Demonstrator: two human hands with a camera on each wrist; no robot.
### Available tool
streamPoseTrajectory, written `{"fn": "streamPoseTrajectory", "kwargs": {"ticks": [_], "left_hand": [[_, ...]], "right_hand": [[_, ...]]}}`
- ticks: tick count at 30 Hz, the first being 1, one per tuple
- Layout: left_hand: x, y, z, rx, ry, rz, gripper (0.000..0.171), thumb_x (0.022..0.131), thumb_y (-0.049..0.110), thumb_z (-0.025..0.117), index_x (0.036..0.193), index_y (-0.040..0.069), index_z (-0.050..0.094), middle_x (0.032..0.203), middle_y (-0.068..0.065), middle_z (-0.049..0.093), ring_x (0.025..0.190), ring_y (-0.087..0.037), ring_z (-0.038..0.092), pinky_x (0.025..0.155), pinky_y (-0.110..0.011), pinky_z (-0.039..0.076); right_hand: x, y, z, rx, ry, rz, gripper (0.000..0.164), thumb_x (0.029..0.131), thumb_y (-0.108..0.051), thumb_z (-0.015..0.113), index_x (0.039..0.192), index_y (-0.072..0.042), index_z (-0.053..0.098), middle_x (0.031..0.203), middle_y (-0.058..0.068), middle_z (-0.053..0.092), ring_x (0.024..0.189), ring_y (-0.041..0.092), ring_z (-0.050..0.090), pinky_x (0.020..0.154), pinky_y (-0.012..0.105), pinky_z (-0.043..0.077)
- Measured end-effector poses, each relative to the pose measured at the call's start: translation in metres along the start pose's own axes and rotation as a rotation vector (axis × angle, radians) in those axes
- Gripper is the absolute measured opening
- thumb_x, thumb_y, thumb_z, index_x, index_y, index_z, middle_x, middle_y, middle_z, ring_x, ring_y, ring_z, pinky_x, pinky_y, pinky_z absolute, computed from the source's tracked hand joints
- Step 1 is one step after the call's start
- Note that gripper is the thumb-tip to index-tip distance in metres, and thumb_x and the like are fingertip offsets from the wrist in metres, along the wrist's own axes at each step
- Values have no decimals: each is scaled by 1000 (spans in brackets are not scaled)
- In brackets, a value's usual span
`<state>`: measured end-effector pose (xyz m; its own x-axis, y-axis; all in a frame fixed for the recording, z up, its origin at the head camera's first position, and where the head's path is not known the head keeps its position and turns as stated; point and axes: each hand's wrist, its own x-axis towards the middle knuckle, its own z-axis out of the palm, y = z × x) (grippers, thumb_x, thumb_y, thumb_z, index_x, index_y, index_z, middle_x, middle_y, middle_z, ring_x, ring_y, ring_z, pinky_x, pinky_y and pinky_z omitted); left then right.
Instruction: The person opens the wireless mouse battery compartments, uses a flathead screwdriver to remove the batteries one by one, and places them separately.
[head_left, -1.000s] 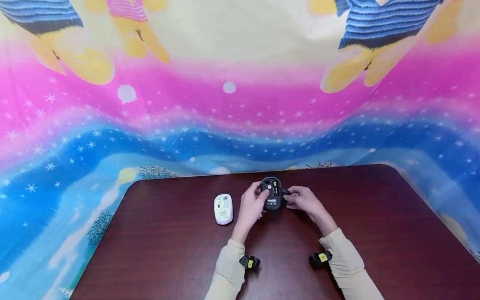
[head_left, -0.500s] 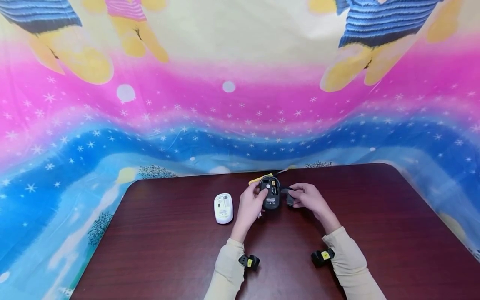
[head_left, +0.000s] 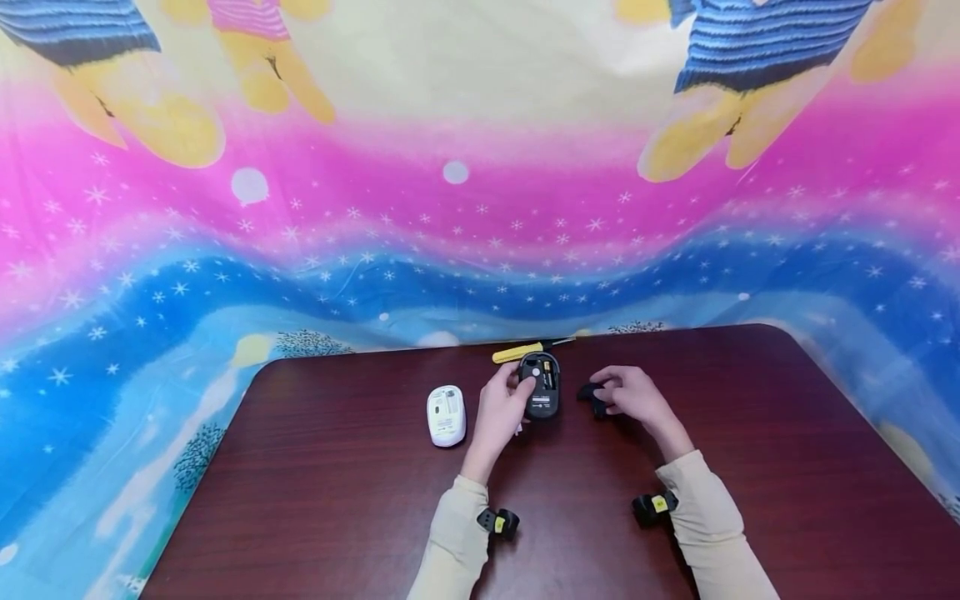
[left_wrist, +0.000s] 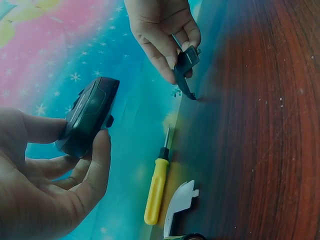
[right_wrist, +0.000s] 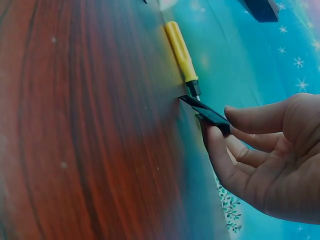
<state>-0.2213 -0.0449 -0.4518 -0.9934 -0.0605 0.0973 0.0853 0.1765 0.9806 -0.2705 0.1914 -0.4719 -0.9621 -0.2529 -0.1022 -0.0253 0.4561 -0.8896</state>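
Note:
My left hand (head_left: 502,412) grips a black computer mouse (head_left: 542,402), underside facing up. Its battery compartment is uncovered, and a gold-and-black battery (head_left: 547,372) shows inside. To the right, apart from the mouse, my right hand (head_left: 633,393) pinches a black battery cover (left_wrist: 187,61) between thumb and fingers. The right wrist view shows this curved cover (right_wrist: 210,114) edge-on at the fingertips. A white computer mouse (head_left: 446,416) lies underside up on the table, left of my left hand.
A yellow-handled screwdriver (head_left: 519,353) lies behind the black mouse, near the far edge of the dark red wooden table (head_left: 337,500). A white curved cover (left_wrist: 179,204) shows low in the left wrist view. A patterned cloth (head_left: 450,233) hangs behind the table.
My right hand has pulled the black cover away from the mouse and moved right with it. The screwdriver has come into view behind the mouse. My left hand has kept its hold.

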Motion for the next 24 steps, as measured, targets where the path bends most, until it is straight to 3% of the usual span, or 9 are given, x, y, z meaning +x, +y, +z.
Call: {"fn": "streamPoseTrajectory", "kwargs": {"ticks": [6, 16, 24], "left_hand": [[0, 0, 1, 10, 2, -4, 36, 99, 12, 66, 132, 0, 65, 95, -12, 66, 55, -23, 60, 54, -52, 58], [0, -1, 1, 12, -11, -23, 35, 100, 14, 66, 132, 0, 65, 96, -13, 66, 67, -19, 65, 58, -52, 60], [0, 1, -1, 6, -2, -19, 36, 100, 13, 66, 133, 1, 65, 96, -12, 66, 59, -18, 62, 56, -52, 59]], "right_hand": [[-2, -1, -1, -35, -2, -2, 31, 99, 3, 61, 127, 16, 60, 103, 25, 66, 86, 27, 68, 73, 38, 62], [-4, -6, -2, -228, 15, -12, 33, 99, -7, 66, 125, 13, 63, 99, 20, 71, 78, 26, 66, 71, 40, 59], [17, -33, -4, -439, 24, -155, 31, 99, -11, 68, 121, 11, 65, 103, 22, 73, 94, 36, 69, 84, 51, 55]]}}
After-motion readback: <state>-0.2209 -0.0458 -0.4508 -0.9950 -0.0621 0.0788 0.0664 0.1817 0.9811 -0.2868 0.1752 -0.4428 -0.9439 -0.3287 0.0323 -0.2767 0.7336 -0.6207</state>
